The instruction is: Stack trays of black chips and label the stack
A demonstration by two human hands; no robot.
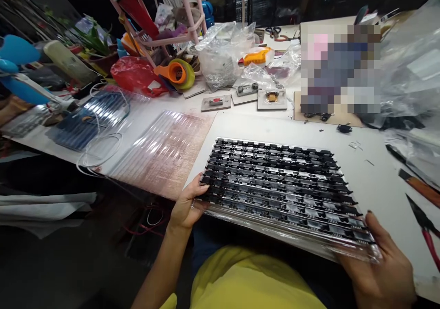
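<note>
Between my two hands is a clear plastic tray (261, 226) filled with rows of small black connectors (275, 180). My left hand (188, 203) grips its left edge, thumb on top and fingers beneath. At the right front corner, my right hand (381, 258) holds the tray with the thumb along its side and the fingers partly hidden under it. The tray is tilted a little, its near edge over my lap and its far part above the white tabletop (247, 125).
An empty clear ribbed tray (165, 144) lies left on a brownish board. Small metal fixtures (271, 99) stand at the back beside plastic bags (220, 57) and an orange tape roll (176, 72). Pliers (424, 226) lie at right. A white cable (99, 148) loops at left.
</note>
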